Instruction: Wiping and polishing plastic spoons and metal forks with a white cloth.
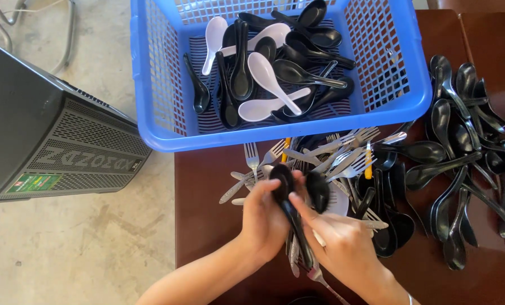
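Note:
My left hand (262, 223) grips a black plastic soup spoon (282, 183) by its handle, bowl pointing away from me. My right hand (342, 243) holds a second black soup spoon (318, 191) right beside the first, the two bowls nearly touching. Both hands hover over a heap of metal forks (342, 153) on the dark brown table (201, 214). A blue plastic basket (151, 90) beyond the hands holds several black spoons and three white spoons (269, 76).
A pile of loose black spoons (461, 164) covers the table's right side. A black speaker cabinet (43, 130) lies on the concrete floor at left, past the table's left edge. Metal chair legs (66, 39) stand at top left.

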